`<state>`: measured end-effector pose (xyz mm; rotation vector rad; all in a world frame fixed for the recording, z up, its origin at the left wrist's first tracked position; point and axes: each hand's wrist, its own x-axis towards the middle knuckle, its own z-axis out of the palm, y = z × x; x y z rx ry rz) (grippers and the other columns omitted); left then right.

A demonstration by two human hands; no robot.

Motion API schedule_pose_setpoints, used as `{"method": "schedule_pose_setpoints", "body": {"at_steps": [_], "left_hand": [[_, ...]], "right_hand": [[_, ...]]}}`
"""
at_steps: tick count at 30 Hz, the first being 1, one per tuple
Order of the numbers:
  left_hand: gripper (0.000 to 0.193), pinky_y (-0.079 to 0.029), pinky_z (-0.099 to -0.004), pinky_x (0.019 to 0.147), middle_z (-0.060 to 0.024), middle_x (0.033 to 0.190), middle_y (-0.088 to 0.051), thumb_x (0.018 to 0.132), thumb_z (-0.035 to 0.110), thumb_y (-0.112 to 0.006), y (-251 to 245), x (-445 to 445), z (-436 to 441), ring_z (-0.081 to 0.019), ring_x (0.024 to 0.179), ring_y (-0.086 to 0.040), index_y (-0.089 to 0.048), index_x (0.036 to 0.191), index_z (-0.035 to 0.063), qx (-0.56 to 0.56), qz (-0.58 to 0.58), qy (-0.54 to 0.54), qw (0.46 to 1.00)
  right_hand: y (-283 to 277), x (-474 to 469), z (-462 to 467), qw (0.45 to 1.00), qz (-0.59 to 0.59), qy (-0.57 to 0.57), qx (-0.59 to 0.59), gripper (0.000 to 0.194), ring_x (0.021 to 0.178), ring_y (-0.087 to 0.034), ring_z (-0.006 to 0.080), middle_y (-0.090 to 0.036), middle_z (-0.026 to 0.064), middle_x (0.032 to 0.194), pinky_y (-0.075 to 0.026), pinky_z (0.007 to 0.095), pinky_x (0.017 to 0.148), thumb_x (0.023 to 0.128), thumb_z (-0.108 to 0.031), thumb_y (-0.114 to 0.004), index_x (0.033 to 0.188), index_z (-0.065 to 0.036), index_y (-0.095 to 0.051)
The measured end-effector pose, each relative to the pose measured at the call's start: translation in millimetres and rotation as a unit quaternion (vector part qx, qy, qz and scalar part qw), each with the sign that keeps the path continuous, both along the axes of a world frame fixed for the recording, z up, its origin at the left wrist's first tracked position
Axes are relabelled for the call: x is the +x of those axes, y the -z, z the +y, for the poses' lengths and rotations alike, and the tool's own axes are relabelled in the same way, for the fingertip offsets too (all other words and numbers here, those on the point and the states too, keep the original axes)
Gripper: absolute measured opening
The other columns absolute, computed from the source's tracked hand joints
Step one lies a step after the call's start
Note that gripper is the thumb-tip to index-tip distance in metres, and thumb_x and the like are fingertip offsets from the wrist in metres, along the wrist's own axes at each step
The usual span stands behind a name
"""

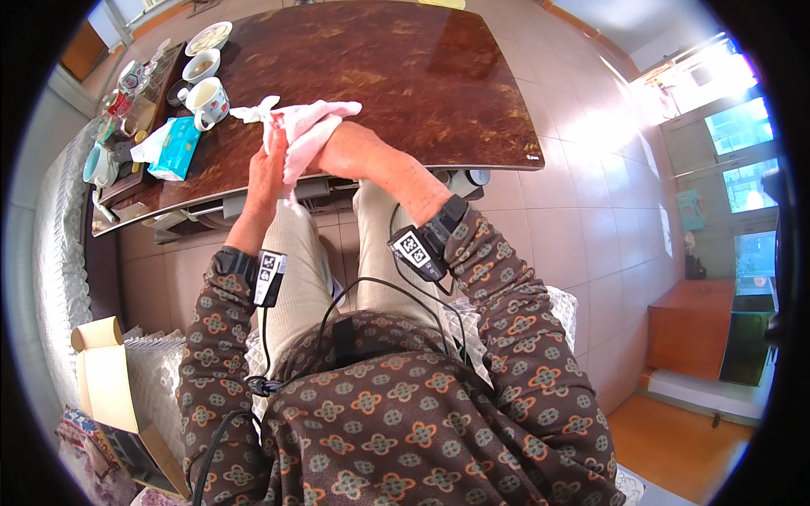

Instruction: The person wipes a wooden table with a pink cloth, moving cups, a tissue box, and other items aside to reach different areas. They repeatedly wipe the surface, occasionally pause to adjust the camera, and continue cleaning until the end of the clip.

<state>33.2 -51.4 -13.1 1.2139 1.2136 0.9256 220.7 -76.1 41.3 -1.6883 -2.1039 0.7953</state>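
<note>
A pink cloth (pixel 310 126) is bunched up between my two hands at the near edge of the glossy brown table (pixel 380 69). My left hand (pixel 269 166) grips its left side, thumb pointing away from me. From the right, my right hand (pixel 338 150) is in the cloth, its fingers hidden by the folds. Beyond the left hand, a crumpled white piece (pixel 256 111) sticks out; whether it is tissue or part of the cloth is unclear. Left of it stands a white patterned mug (pixel 209 101).
Left of the hands lies a blue tissue pack (pixel 176 148). Two white bowls (pixel 210 39) with contents stand farther back. A tray (pixel 126 183) at the table's left end carries cups and jars. An open cardboard box (pixel 111 379) sits beside me, lower left. Cables (pixel 354 281) cross my lap.
</note>
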Motion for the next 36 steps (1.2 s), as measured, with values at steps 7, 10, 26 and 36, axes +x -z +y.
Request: {"method": "schedule_pose_setpoints", "body": {"at_steps": [7,10,26,36], "left_hand": [[0.061,-0.045,-0.0231,0.061,0.0,0.085,-0.067,0.105,0.058,-0.056,-28,2,-4,-0.0067,0.072,-0.059,-0.072,0.111,-0.0001,0.046,-0.098,-0.073,0.991],[0.059,-0.046,-0.0238,0.063,0.0015,0.085,-0.066,0.106,0.056,-0.055,-35,6,-7,-0.0061,0.073,-0.058,-0.073,0.114,0.0002,0.039,-0.091,-0.037,0.994],[0.046,-0.055,-0.0349,0.088,-0.0046,0.107,-0.071,0.108,0.052,-0.051,-39,71,8,-0.0182,0.099,-0.067,-0.066,0.122,0.0106,-0.076,-0.401,-0.051,0.912],[0.097,-0.052,-0.0419,0.102,-0.0202,0.146,-0.057,0.103,0.074,-0.033,-11,35,59,-0.0318,0.124,-0.059,-0.033,0.157,-0.0066,-0.112,-0.416,-0.205,0.879]], "right_hand": [[10,41,14,0.966,0.117,0.221,0.064,0.031,0.107,-0.069,0.0407,-0.074,0.0227,0.109,-0.055,0.0483,0.091,0.095,-0.026,-0.056,0.106,-0.005,-0.076],[9,49,19,0.843,0.438,0.311,0.035,0.037,0.093,-0.071,0.0225,-0.073,0.0106,0.109,-0.056,0.0367,0.082,0.1,-0.035,-0.064,0.117,-0.002,-0.069],[33,-40,4,0.685,0.709,0.158,-0.054,0.045,0.115,-0.063,0.0148,-0.065,0.0015,0.126,-0.051,0.0305,0.097,0.104,-0.041,-0.065,0.139,-0.014,-0.055],[49,-48,-6,0.747,0.596,0.234,-0.178,0.034,0.094,-0.066,0.0112,-0.069,0.002,0.109,-0.056,0.031,0.079,0.095,-0.012,-0.064,0.128,-0.006,-0.063]]}}
